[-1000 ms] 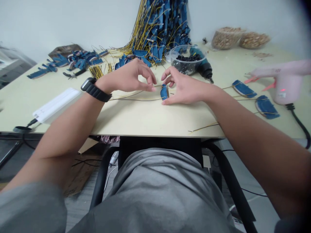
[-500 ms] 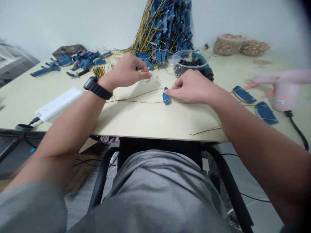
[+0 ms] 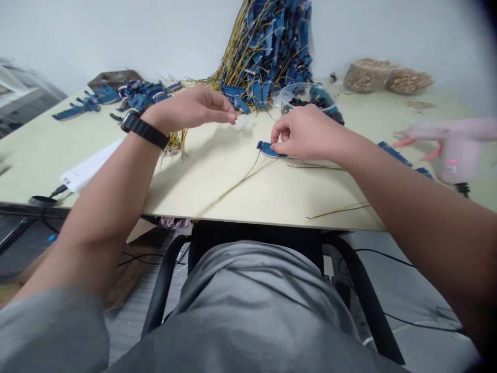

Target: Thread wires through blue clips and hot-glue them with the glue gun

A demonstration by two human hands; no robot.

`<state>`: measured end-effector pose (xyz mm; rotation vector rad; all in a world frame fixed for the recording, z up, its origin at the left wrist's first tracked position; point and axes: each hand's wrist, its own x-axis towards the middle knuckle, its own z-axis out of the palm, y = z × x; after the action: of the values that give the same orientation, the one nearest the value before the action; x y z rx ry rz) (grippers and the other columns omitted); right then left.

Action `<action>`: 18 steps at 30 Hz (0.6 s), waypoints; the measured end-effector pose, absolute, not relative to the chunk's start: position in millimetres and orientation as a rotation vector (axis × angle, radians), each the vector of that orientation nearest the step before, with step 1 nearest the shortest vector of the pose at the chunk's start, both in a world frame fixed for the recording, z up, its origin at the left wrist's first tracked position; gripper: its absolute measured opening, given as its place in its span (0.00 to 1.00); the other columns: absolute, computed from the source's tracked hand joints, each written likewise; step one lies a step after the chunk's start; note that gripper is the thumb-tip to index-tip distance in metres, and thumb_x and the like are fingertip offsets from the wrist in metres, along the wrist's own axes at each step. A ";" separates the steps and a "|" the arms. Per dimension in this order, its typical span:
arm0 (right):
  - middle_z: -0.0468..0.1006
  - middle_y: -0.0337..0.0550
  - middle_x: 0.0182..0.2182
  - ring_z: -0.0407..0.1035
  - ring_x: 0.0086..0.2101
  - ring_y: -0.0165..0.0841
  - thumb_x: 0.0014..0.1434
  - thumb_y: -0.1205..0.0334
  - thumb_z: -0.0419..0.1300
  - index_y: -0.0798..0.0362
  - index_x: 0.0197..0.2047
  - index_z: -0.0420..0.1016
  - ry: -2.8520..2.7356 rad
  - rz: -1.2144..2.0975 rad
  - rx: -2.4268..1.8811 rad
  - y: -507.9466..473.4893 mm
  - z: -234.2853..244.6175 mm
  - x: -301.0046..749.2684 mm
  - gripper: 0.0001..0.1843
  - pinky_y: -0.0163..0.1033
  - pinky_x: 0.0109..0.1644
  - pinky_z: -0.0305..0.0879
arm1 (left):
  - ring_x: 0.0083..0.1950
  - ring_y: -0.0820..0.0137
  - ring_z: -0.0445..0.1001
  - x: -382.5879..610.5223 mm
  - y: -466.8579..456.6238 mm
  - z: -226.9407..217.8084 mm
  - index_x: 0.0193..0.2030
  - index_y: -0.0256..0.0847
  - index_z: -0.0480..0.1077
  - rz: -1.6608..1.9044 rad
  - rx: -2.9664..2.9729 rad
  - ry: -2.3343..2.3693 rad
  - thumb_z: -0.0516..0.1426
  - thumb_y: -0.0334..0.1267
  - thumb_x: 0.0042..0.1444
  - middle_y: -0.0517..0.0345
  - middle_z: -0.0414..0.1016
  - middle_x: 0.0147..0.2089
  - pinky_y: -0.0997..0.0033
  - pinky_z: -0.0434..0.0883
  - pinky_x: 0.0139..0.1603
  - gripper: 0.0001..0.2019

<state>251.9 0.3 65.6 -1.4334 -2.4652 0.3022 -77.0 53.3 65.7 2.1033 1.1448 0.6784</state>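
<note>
My right hand [image 3: 306,133] is closed in a pinch on a small blue leaf-shaped piece [image 3: 267,149] just above the table. A thin yellow wire [image 3: 233,186] trails from the piece toward the table's front edge. My left hand [image 3: 194,109], with a black watch on its wrist, hovers to the left, its fingers drawn loosely together with nothing visible in them. A small whitish blob [image 3: 243,122] lies on the table right by its fingertips.
A tall heap of blue pieces on yellow wires [image 3: 267,46] leans on the wall behind. A clear tub of dark beads [image 3: 306,98], a pink glue gun [image 3: 450,147], more blue pieces [image 3: 128,96], a white power strip [image 3: 87,168] and two bowls [image 3: 388,75] lie around.
My right hand has lifted the blue piece up and back, swinging its wire toward the front edge. My left hand let go of the wire and moved left and away.
</note>
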 end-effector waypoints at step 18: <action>0.89 0.44 0.37 0.82 0.48 0.51 0.65 0.58 0.82 0.39 0.36 0.88 -2.374 0.463 -0.881 -0.5 66.7 233.1 0.09 0.52 0.48 0.73 | 0.88 0.38 0.82 -47.7 60.9 27.2 0.63 0.50 0.94 0.393 1.893 0.489 0.89 0.73 0.49 0.46 0.96 0.70 0.44 0.78 0.90 0.42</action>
<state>233.1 -0.5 66.7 -0.8811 -2.3742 0.4629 -47.7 60.9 27.2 1.8933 0.4893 0.3934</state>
